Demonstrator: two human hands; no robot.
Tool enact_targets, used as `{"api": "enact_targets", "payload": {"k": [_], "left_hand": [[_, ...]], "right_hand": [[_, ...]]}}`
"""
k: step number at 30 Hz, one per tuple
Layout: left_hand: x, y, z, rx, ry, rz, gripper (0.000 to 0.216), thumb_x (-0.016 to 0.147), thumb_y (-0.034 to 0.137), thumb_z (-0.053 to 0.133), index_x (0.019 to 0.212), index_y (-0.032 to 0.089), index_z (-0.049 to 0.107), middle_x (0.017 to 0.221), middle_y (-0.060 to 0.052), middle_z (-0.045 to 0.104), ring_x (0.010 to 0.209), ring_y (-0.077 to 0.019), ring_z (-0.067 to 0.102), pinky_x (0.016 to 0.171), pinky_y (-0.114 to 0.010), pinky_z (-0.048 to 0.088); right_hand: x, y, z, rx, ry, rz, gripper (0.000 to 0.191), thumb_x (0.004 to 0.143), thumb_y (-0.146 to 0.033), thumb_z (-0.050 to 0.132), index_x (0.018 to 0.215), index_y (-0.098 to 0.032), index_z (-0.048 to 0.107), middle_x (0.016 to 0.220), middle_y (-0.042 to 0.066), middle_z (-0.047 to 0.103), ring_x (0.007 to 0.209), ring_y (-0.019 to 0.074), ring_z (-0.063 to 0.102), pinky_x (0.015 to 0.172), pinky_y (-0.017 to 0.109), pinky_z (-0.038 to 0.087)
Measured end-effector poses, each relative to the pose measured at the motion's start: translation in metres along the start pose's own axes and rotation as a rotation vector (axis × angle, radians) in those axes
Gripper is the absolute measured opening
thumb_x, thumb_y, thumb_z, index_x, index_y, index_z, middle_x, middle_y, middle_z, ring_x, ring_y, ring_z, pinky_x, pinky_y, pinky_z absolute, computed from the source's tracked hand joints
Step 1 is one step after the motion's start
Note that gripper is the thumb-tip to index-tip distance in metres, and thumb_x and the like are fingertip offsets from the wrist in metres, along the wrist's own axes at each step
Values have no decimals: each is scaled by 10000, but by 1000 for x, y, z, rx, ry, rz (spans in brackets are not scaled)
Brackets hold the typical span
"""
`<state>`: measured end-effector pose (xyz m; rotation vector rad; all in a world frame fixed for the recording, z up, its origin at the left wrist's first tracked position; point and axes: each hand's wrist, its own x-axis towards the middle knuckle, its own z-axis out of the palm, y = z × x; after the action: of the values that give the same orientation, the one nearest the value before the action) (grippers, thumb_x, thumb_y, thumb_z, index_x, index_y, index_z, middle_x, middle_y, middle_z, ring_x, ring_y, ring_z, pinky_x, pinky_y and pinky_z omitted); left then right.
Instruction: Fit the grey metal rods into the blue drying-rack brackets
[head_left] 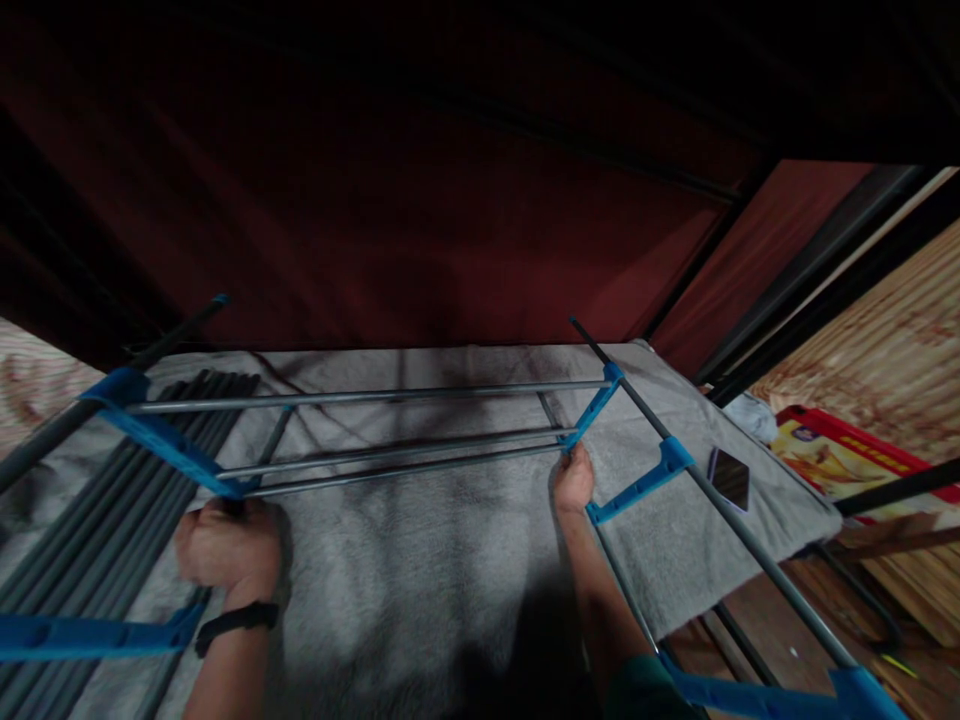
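Note:
A partly built rack of grey tubes and blue plastic brackets stands over a grey cloth (420, 570). Three crossbars, among them the front crossbar (420, 468), join its left bracket (169, 447) to its right bracket (596, 405). My left hand (229, 548), a dark band on its wrist, is closed around the rack's upright just below the left bracket. On the other side, my right hand (574, 482) is closed on the upright under the right bracket. Both hands hide the tube inside their grip. Lower on the right side sits another blue bracket (637, 488).
Several loose grey tubes (112, 520) lie side by side on the cloth at left. A phone (729, 478) rests at right, beyond the rack's side tube. A red and yellow box (840, 450) is past the cloth's right edge. A dark red panel (450, 220) rises behind.

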<state>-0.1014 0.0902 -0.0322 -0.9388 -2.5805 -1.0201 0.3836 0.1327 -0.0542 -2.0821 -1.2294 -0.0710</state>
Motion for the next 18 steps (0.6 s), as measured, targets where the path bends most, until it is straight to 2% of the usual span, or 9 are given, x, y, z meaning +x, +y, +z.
{"api": "enact_targets", "payload": {"k": [3, 5, 11, 18], "left_hand": [[-1, -1, -2, -27, -52, -29, 218, 736, 456, 523, 802, 250, 550, 752, -42, 437, 798, -319, 512, 696, -449, 423], [0, 0, -4, -27, -83, -60, 227, 738, 463, 522, 815, 253, 564, 758, -44, 444, 823, -334, 529, 699, -462, 434], [0, 6, -9, -70, -83, -73, 304, 746, 443, 534, 972, 250, 597, 849, -45, 506, 910, -332, 560, 760, -474, 448], [-1, 12, -19, -54, -156, -52, 342, 828, 420, 507, 1037, 179, 630, 980, -123, 585, 1000, -346, 571, 794, -471, 455]], "right_hand": [[1, 0, -2, -6, -25, 18, 462, 855, -163, 380, 1270, -100, 572, 1142, 176, 665, 1080, 282, 616, 948, 378, 448], [1, -1, -3, -16, -39, 28, 474, 847, -171, 391, 1282, -104, 567, 1134, 175, 668, 1084, 285, 621, 949, 379, 451], [-2, -11, -6, -57, -30, 91, 635, 845, -221, 407, 1470, -110, 400, 1277, 203, 630, 1161, 312, 617, 994, 421, 449], [-1, -15, -7, -47, -83, 136, 634, 843, -227, 395, 1470, -135, 412, 1331, 195, 623, 1202, 311, 612, 1019, 441, 449]]}}
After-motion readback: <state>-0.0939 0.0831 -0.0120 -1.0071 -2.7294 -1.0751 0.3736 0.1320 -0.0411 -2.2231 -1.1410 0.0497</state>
